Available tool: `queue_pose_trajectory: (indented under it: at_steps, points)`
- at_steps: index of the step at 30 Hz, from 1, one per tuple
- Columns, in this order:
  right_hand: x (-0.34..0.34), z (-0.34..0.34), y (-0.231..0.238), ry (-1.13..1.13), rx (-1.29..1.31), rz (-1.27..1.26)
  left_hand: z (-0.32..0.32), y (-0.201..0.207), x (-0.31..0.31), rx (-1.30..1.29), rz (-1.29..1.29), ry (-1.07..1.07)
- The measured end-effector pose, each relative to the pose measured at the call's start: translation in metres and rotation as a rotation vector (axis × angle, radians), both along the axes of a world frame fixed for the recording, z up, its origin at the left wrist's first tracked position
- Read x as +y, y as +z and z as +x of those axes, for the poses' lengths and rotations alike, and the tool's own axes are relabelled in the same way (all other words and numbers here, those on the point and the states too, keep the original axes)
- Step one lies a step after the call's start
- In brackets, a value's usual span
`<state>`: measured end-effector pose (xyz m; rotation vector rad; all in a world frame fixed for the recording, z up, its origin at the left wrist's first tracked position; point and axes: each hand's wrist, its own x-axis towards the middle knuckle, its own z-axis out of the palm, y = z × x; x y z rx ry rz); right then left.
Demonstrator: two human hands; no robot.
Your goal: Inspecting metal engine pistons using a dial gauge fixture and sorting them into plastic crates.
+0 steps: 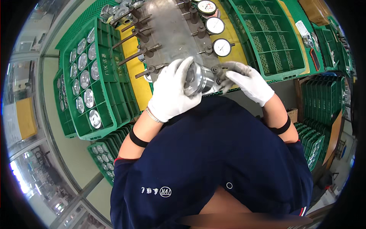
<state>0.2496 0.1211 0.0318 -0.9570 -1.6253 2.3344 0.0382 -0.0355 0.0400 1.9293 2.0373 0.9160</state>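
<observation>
A shiny metal piston [199,79] is gripped in my left hand [170,91], which wears a white glove, at the near edge of the metal gauge fixture [171,28]. My fingers wrap over its far side, and the grooved rim faces right. Just to the right, my gloved right hand [247,80] is at the fixture's near right corner, close to a small metal post [216,71]. Its fingertips are smeared by motion, so whether they hold anything is hidden. Beyond it, a round dial gauge [222,47] lies on the yellow board [239,53].
At left, a green divided crate [108,108] holds several pistons [84,78]. Another green crate [263,70] with dividers lies at right. Rods with handles [127,60] stick out from the fixture's left side. A phone-like device [315,60] rests at far right; green crates [320,99] are stacked below.
</observation>
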Motion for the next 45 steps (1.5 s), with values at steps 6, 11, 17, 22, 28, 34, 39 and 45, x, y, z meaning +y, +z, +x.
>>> queue_pose_trajectory:
  at_steps: [6,11,17,22,28,34,39,45]
  points:
    - [-0.014,-0.022,0.002,0.199,-0.103,-0.161,-0.002,-0.009,0.018,0.318,-0.042,0.157]
    - [-0.021,-0.045,-0.011,0.253,-0.049,-0.137,-0.022,-0.024,0.026,0.324,0.056,0.163]
    - [-0.025,-0.054,-0.019,0.222,-0.068,-0.099,-0.029,-0.032,0.03,0.114,0.038,0.138]
    - [-0.021,-0.055,-0.023,0.186,-0.038,-0.197,-0.038,-0.038,0.036,0.085,0.051,0.115]
    - [-0.019,-0.057,-0.021,0.18,-0.036,-0.247,-0.041,-0.04,0.038,0.034,0.056,0.103]
    - [-0.018,-0.058,-0.022,0.176,-0.03,-0.264,-0.038,-0.042,0.038,0.053,0.046,0.147]
    - [-0.019,-0.058,-0.02,0.164,-0.048,-0.274,-0.035,-0.044,0.039,0.075,0.079,0.162]
    - [-0.019,-0.057,-0.019,0.161,-0.048,-0.268,-0.034,-0.044,0.04,0.084,0.072,0.178]
